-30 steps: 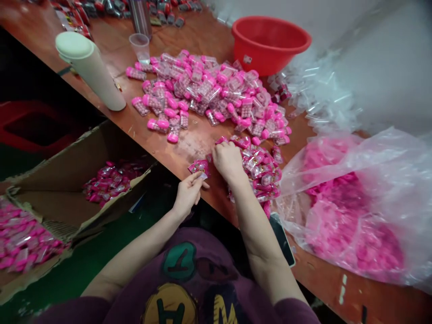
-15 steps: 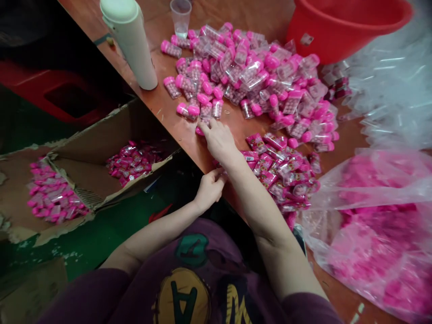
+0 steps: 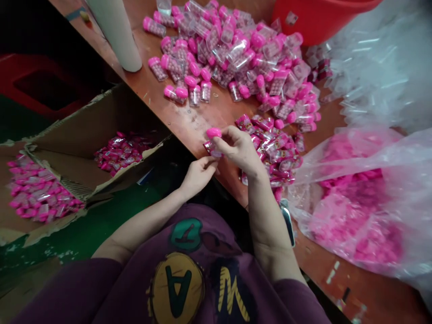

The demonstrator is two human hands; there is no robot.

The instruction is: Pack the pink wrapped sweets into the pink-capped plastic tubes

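Observation:
In my right hand (image 3: 241,150), thumb and fingers pinch a small candy jar by its bright pink lid (image 3: 213,132); most of its body is hidden. My left hand (image 3: 200,173) is closed just below, fingertips on a small clear-and-pink printed packet (image 3: 208,146), which is partly covered by my right fingers. Both hands meet above the table's near edge. Behind them lies a heap of clear candy jars (image 3: 236,49) with pink lids and pale pink balls inside. To the right of my right hand is a pile of shiny pink packets (image 3: 276,150).
A white bottle (image 3: 121,40) stands back left, near a plastic cup (image 3: 164,6). A red tub (image 3: 313,24) and clear plastic pieces (image 3: 374,76) are at the back right. A bag of pink parts (image 3: 357,216) lies right, a phone (image 3: 287,222) beside it. Below left sits a cardboard box (image 3: 77,148) of packets.
My right hand has drawn back from the heap's near edge with a pink-lidded jar, meeting the packet at my left hand. The whole view has shifted slightly.

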